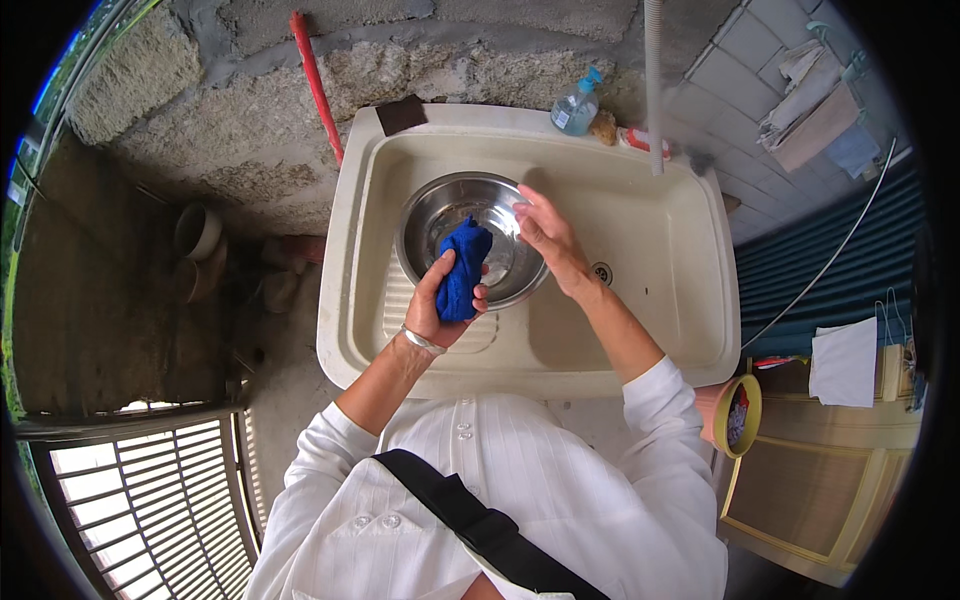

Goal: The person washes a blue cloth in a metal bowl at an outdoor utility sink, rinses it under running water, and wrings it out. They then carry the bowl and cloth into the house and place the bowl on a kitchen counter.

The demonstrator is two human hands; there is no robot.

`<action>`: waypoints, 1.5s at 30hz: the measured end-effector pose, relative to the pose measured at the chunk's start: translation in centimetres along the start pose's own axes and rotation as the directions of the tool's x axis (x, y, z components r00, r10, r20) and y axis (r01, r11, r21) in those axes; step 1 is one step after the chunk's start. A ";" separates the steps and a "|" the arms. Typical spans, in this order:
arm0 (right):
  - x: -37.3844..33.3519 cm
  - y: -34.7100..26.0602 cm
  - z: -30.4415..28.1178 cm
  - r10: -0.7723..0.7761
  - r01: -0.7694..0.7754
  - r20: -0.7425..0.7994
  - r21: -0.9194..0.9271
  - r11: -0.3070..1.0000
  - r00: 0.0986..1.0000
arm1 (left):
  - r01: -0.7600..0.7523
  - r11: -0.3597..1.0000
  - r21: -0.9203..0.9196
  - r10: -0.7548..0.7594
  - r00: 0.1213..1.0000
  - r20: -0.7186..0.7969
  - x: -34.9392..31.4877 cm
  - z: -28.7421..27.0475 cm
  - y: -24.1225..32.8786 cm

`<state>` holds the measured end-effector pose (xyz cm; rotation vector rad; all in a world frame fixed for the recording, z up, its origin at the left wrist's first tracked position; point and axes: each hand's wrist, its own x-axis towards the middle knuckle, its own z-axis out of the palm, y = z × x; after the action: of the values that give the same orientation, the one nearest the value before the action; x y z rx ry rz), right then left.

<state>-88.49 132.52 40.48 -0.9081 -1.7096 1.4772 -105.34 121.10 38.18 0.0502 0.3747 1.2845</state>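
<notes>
The blue cloth is bunched up tight and hanging over the near rim of the steel bowl — the left hand is gripping it in a closed fist, a bracelet showing at the wrist. Across the bowl, the right hand is lying open, fingers spread, resting on the bowl's right rim and holding nothing. By the look of it, the wringing or wiping step is under way: cloth gathered, bowl being steadied. Any following move is likely calling for the right hand keeping that rim firm while the cloth goes down into the bowl's curved inside — a shiny bowl can be skidding about on a wet basin.

The bowl is sitting in the beige sink, left of the drain. Beyond the bowl, on the sink's far ledge, a clear pump bottle is standing, and a dark pad is lying at the far left corner.
</notes>
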 end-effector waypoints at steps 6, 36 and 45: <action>-2.3 2.7 5.8 -0.213 -0.083 0.204 0.878 0.471 0.955 | 0.222 0.974 -0.053 -0.217 0.972 0.088 0.4 1.8 -2.8; -6.8 5.8 -11.0 -0.261 0.130 -0.440 -0.306 0.943 0.859 | 0.386 0.813 0.435 -0.344 0.922 -0.177 10.9 2.8 -14.6; -7.1 -0.1 -12.9 -0.346 0.541 -0.507 0.308 0.783 0.789 | -0.482 0.860 0.169 0.508 0.773 -0.380 14.7 10.1 -19.9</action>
<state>-73.83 133.01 41.60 -0.4689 -1.0940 1.1498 -80.49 130.85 39.25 -0.0793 0.8086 1.8172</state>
